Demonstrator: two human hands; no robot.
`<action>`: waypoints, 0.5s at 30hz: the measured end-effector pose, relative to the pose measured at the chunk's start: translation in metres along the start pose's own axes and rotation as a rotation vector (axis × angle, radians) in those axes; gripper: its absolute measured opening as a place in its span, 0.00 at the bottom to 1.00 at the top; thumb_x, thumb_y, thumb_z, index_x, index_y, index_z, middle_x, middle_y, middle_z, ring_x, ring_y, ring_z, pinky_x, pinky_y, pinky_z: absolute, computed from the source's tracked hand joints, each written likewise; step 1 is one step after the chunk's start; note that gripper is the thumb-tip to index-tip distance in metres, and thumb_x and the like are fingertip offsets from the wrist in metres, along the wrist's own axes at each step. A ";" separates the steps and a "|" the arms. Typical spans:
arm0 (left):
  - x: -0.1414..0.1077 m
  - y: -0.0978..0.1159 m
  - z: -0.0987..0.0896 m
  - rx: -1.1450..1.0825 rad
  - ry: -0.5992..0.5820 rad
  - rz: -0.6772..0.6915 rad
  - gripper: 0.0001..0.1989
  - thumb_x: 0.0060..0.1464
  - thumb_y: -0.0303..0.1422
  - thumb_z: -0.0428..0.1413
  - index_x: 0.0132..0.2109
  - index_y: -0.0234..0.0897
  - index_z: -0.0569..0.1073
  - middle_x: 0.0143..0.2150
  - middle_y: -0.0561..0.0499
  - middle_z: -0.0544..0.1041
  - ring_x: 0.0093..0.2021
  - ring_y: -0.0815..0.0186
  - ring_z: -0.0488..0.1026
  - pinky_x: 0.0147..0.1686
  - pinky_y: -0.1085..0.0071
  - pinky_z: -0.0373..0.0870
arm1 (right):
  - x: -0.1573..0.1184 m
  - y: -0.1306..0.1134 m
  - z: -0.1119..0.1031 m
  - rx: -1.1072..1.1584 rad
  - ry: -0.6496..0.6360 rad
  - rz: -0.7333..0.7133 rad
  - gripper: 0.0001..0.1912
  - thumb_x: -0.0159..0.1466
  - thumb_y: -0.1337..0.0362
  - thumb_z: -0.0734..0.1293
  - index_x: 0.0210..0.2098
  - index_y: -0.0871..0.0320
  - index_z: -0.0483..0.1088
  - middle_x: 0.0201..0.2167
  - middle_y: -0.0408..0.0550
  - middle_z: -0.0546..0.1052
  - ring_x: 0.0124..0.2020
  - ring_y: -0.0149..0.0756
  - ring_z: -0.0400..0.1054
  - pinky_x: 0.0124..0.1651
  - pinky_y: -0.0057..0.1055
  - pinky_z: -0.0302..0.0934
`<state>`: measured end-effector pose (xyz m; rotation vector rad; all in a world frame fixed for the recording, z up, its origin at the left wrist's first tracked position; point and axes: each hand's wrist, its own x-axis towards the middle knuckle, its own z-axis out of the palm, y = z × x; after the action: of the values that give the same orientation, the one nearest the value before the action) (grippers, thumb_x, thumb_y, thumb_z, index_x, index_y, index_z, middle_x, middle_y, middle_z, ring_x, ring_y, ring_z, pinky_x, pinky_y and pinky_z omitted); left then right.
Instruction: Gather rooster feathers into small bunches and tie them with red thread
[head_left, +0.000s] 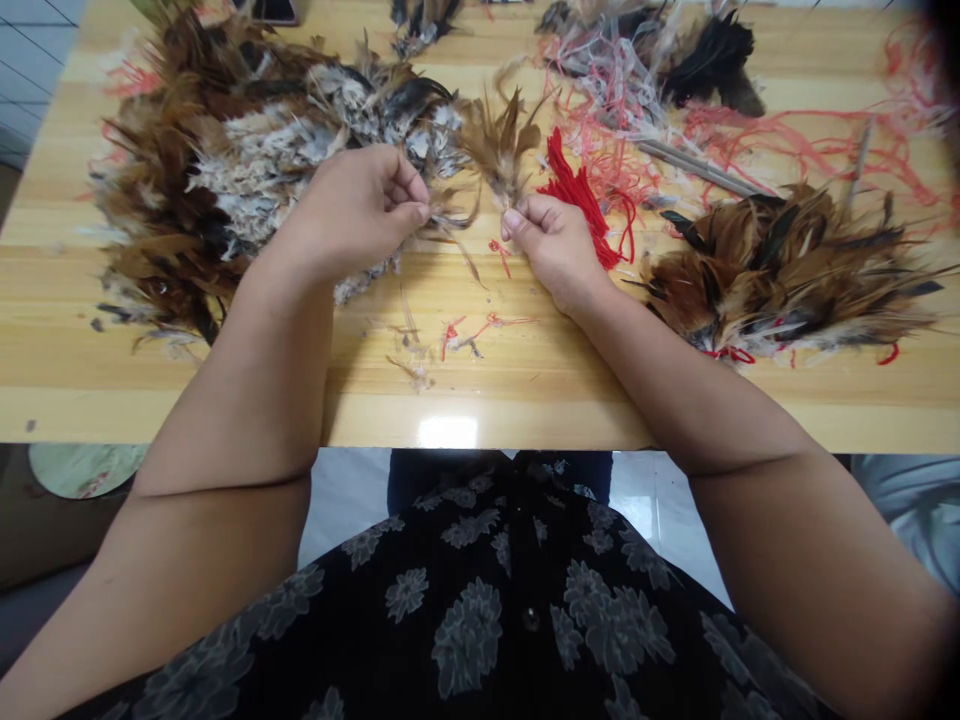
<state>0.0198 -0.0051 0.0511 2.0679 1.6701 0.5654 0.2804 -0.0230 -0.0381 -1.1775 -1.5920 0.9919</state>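
Note:
My right hand (555, 240) is closed, with thumb and forefinger pinching the base of a small bunch of brown feathers (501, 145) that fans upward. My left hand (367, 205) hovers by the big feather pile, thumb and forefinger pressed together. Thin dark feathers (456, 215) spread out right at its fingertips; whether they are pinched there I cannot tell. Just behind my right hand lies a bundle of red yarn (574, 185). The large pile (255, 170) of brown feathers with grey-white fluff covers the table's left side, partly behind my left hand.
Tied brown feather bunches (787, 270) lie on the right of the wooden table (480, 400). Farther back are tangled pink strings (810, 150), thin sticks (705, 165) and black feathers (712, 65). Red thread scraps (454, 335) and loose fluff lie in front. A phone-like dark object (276, 10) sits at the back.

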 end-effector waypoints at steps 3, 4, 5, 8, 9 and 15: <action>0.001 -0.010 -0.001 -0.200 -0.057 0.068 0.10 0.59 0.24 0.69 0.48 0.36 0.85 0.38 0.53 0.82 0.42 0.57 0.85 0.65 0.45 0.88 | 0.000 0.000 0.000 0.007 -0.004 0.008 0.23 0.88 0.52 0.74 0.37 0.54 0.75 0.32 0.40 0.68 0.41 0.35 0.69 0.56 0.36 0.71; 0.000 -0.012 -0.001 -0.241 -0.063 0.103 0.08 0.62 0.27 0.69 0.48 0.37 0.84 0.39 0.52 0.84 0.43 0.56 0.86 0.65 0.46 0.88 | 0.001 -0.001 0.000 0.010 -0.005 0.013 0.22 0.88 0.53 0.74 0.37 0.54 0.75 0.33 0.40 0.68 0.41 0.35 0.69 0.57 0.36 0.72; -0.002 -0.012 -0.001 -0.277 -0.060 0.130 0.06 0.64 0.28 0.70 0.47 0.37 0.84 0.39 0.52 0.84 0.43 0.56 0.87 0.64 0.48 0.88 | 0.001 -0.001 0.000 0.011 -0.005 0.017 0.22 0.88 0.53 0.74 0.37 0.55 0.75 0.33 0.40 0.69 0.41 0.35 0.69 0.57 0.36 0.72; -0.010 -0.004 0.003 -0.440 -0.026 0.171 0.08 0.67 0.27 0.71 0.42 0.40 0.79 0.34 0.54 0.81 0.38 0.59 0.86 0.56 0.55 0.88 | 0.001 0.000 0.001 0.022 -0.007 0.020 0.21 0.88 0.53 0.74 0.38 0.55 0.76 0.33 0.40 0.70 0.42 0.35 0.70 0.59 0.37 0.74; -0.012 0.000 0.006 -0.516 -0.019 0.177 0.10 0.67 0.25 0.71 0.41 0.40 0.78 0.34 0.55 0.80 0.37 0.61 0.85 0.52 0.59 0.87 | 0.000 0.000 0.001 0.030 -0.009 0.018 0.22 0.88 0.52 0.74 0.38 0.55 0.76 0.33 0.40 0.70 0.42 0.36 0.71 0.60 0.37 0.75; -0.006 0.010 0.053 -0.778 -0.009 0.186 0.20 0.72 0.33 0.80 0.42 0.40 0.75 0.35 0.58 0.79 0.32 0.68 0.82 0.39 0.72 0.78 | -0.003 -0.002 0.004 0.086 -0.050 0.026 0.28 0.84 0.39 0.77 0.38 0.55 0.78 0.34 0.42 0.74 0.45 0.39 0.75 0.63 0.41 0.78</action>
<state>0.0567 -0.0168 0.0125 1.6262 1.0050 1.0602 0.2760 -0.0267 -0.0379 -1.1255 -1.5602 1.1033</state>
